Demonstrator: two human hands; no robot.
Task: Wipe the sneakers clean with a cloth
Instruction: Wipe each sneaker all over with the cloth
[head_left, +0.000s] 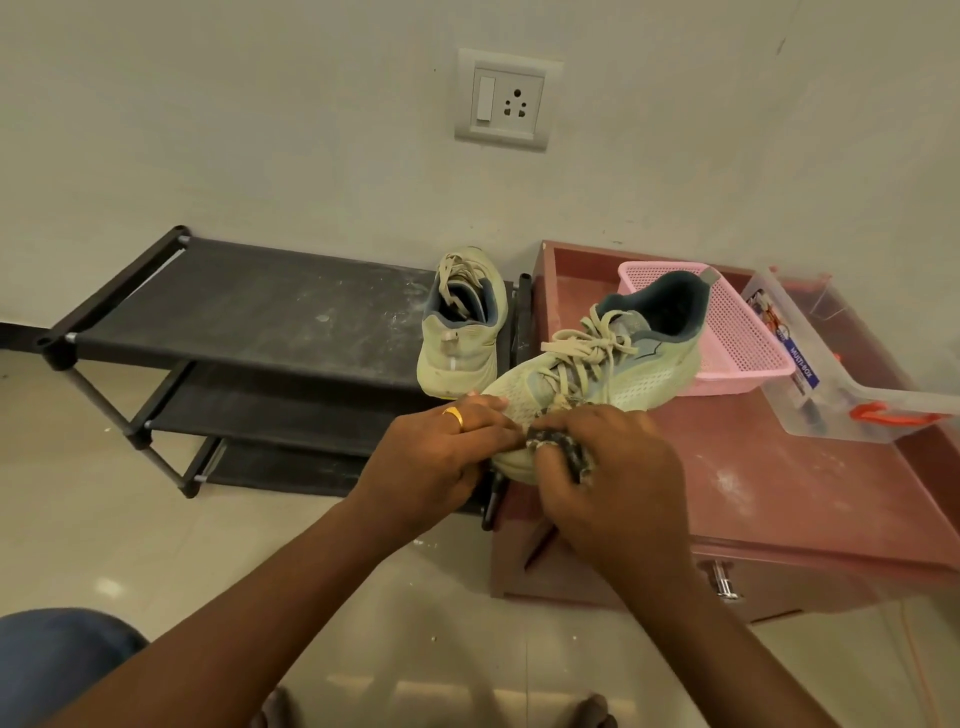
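A pale yellow-green sneaker (639, 374) with beige laces lies on the pink cabinet top, toe pointing toward me. My left hand (436, 457), with a gold ring, grips its toe from the left. My right hand (618, 467) holds a dark speckled cloth (563, 447) bunched against the front of the toe. The second sneaker (462, 332) stands heel toward me on the right end of the black shoe rack's top shelf.
The black three-tier shoe rack (249, 317) stands left against the wall. On the pink cabinet (779, 483) sit a pink mesh basket (737, 332) behind the sneaker and a clear plastic box (841, 384) with an orange latch at the right. A wall socket (506, 101) is above.
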